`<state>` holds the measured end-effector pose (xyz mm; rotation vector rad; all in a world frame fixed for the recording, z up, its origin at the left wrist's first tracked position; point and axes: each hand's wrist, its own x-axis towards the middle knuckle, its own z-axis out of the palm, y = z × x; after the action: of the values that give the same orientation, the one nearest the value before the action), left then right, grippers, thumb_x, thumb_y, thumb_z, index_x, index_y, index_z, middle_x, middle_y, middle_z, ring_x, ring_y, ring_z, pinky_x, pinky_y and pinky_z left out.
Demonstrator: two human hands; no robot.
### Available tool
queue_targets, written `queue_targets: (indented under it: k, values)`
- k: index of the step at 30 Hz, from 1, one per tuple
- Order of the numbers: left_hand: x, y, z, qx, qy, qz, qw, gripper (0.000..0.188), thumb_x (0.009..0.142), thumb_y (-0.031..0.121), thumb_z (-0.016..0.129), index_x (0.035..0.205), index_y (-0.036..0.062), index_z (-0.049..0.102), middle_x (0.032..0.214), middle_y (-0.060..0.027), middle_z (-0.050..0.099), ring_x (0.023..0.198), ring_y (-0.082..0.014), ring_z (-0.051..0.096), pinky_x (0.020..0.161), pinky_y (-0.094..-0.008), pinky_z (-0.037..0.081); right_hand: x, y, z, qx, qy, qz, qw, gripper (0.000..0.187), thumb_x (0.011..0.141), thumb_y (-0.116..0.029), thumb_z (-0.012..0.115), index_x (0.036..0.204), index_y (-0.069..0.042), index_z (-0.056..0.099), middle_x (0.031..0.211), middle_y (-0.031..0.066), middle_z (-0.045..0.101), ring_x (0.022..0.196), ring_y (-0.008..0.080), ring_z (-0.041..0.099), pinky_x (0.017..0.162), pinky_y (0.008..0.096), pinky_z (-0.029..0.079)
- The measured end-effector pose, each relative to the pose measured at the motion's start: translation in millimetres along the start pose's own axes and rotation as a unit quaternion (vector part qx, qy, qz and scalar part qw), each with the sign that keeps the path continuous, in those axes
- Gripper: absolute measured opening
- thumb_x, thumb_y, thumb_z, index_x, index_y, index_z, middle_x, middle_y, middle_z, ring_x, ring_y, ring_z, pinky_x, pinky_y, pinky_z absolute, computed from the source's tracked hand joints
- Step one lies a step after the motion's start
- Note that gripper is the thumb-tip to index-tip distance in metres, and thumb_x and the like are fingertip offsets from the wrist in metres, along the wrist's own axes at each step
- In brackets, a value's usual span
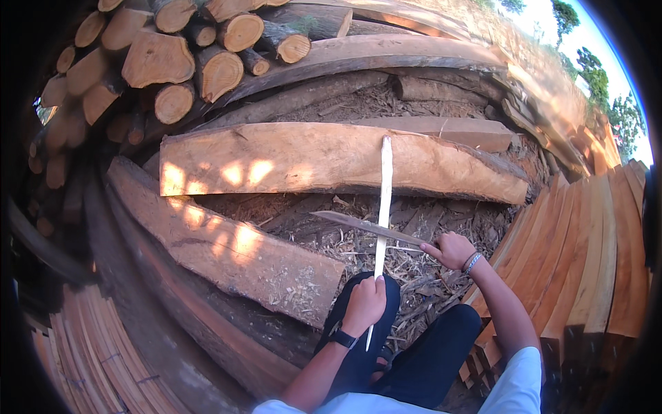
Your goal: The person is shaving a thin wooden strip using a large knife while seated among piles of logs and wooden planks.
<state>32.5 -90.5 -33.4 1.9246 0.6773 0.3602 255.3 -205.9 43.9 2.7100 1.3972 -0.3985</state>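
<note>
My left grip [365, 305] is holding pale stick [386, 183], tip over thick plank [331, 157], right grip [452, 250] holding knife [352, 221] across stick; I am seemingly shaving, next stroke calling for steady angle.

On my feed I see stacked logs [158, 58] beyond and left of the left hand [364, 303], thin slats [103, 348] well to its left, sawn boards [576, 241] right of the right hand [452, 250].

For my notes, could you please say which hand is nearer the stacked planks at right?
Right: the right hand, gripping the knife, is just left of the stacked planks; the left hand, holding the stick, is farther left.
</note>
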Motion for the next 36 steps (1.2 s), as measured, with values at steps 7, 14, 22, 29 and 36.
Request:
queue_targets:
  k: [7,14,22,29,36]
  values:
    - [1.1,-0.2,-6.5,-0.031,-0.020,-0.030,0.999,0.044,0.099,0.026,0.040,0.078,-0.0067,0.059,0.079,-0.0315,0.061,0.081,-0.0483,0.060,0.074,-0.0566,0.045,-6.6,-6.9,1.3,0.020,-0.012,-0.033,0.999,0.076,0.093,-0.064,0.039,0.072,0.003,0.068,0.066,0.0259,0.063,0.072,0.0428,0.065,0.074,0.0498,0.053]
    - [1.4,4.1,-2.7,-0.003,-0.008,-0.017,1.000,0.044,0.099,0.027,0.041,0.078,-0.0065,0.060,0.076,-0.0308,0.061,0.080,-0.0485,0.060,0.073,-0.0566,0.045,-0.3,6.8,2.6,-0.007,0.018,0.007,1.000,0.076,0.092,-0.065,0.039,0.073,0.002,0.069,0.067,0.0257,0.064,0.071,0.0423,0.066,0.072,0.0489,0.054]
    - [1.9,-8.2,-3.6,-0.065,-0.007,-0.030,0.997,0.041,0.099,0.026,0.042,0.075,-0.0044,0.057,0.066,-0.0222,0.057,0.066,-0.0384,0.056,0.062,-0.0488,0.043,-26.7,-6.4,11.6,0.022,-0.010,-0.032,0.999,0.077,0.091,-0.067,0.040,0.072,0.002,0.068,0.065,0.0252,0.063,0.071,0.0421,0.065,0.072,0.0488,0.053]
    - [-4.5,-2.2,-8.7,-0.346,-0.118,-0.140,0.920,0.031,0.100,0.026,0.037,0.083,0.0053,0.053,0.054,0.0021,0.044,0.039,-0.0062,0.036,0.035,-0.0219,0.029,-21.3,3.3,13.7,0.007,0.029,0.026,0.999,0.076,0.091,-0.066,0.041,0.074,0.003,0.069,0.069,0.0259,0.064,0.073,0.0427,0.065,0.073,0.0493,0.053]
    - [-19.0,-5.0,-27.0,-0.532,-0.265,-0.106,0.797,0.033,0.101,0.023,0.032,0.118,-0.0007,0.048,0.055,0.0003,0.042,0.039,-0.0083,0.037,0.038,-0.0206,0.034,-22.3,12.3,33.0,0.071,0.040,0.073,0.994,0.081,0.091,-0.067,0.040,0.070,0.007,0.066,0.071,0.0288,0.064,0.075,0.0446,0.065,0.075,0.0495,0.053]
